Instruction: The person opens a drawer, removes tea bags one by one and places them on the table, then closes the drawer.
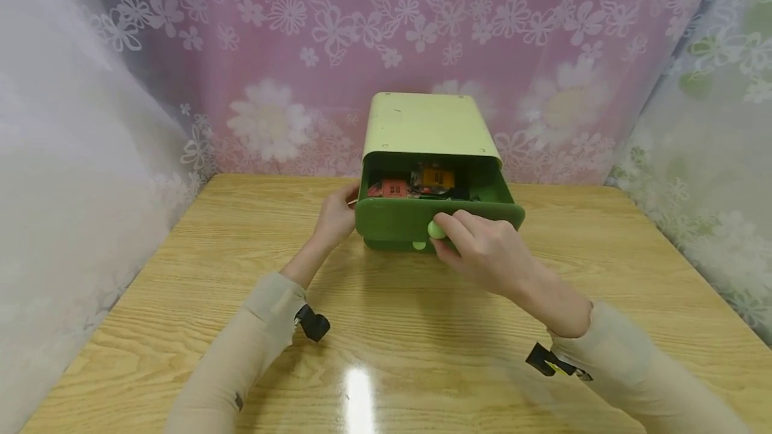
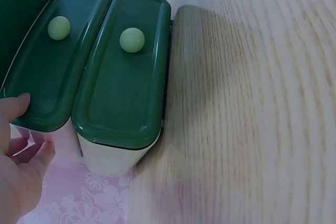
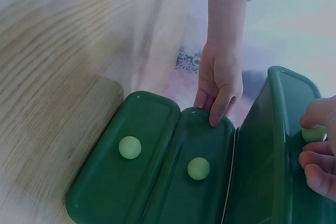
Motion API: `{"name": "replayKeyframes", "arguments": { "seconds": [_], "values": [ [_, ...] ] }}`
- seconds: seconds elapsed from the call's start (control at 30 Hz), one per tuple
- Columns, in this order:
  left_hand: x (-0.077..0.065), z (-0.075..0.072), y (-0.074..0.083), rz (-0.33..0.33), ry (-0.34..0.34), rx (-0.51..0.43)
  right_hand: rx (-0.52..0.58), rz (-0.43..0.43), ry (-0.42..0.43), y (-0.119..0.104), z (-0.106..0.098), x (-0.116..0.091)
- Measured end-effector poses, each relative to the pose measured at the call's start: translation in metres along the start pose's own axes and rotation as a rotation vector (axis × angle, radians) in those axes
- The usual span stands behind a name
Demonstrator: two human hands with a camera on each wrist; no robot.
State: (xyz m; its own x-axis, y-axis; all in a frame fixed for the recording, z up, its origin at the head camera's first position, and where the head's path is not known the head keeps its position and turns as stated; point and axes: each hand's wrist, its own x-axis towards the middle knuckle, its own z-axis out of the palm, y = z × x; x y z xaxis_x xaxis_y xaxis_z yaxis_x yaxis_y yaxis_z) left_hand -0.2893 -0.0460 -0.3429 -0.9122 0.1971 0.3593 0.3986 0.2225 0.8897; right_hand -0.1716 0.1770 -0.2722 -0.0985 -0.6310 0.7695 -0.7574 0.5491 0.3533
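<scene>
A small drawer cabinet (image 1: 429, 122) with a pale yellow-green shell and dark green drawers stands on the table. Its top drawer (image 1: 392, 220) is pulled out, showing a red packet (image 1: 395, 187) and an orange packet (image 1: 438, 177) inside. My right hand (image 1: 491, 253) pinches that drawer's round light-green knob (image 1: 435, 230). At the cabinet's left side, my left hand (image 1: 338, 218) holds the edge, its thumb on the front of the middle drawer (image 2: 52, 72) and its other fingers along the side. Below, the bottom drawer (image 2: 118, 93) sits closed, as does the middle one.
The wood-grain table (image 1: 386, 333) extends in front of the cabinet and to both sides. A pink flowered curtain (image 1: 338, 52) hangs close behind, with pale sheets at left and right. Each sleeve carries a small black wrist device (image 1: 312, 322).
</scene>
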Motion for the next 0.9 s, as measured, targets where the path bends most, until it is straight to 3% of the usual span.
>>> {"name": "replayKeyframes", "arguments": {
  "seconds": [0.9],
  "values": [
    [0.000, 0.000, 0.001, 0.012, 0.003, 0.017, -0.027, -0.105, 0.010, -0.025, -0.007, -0.007]
  ]
}}
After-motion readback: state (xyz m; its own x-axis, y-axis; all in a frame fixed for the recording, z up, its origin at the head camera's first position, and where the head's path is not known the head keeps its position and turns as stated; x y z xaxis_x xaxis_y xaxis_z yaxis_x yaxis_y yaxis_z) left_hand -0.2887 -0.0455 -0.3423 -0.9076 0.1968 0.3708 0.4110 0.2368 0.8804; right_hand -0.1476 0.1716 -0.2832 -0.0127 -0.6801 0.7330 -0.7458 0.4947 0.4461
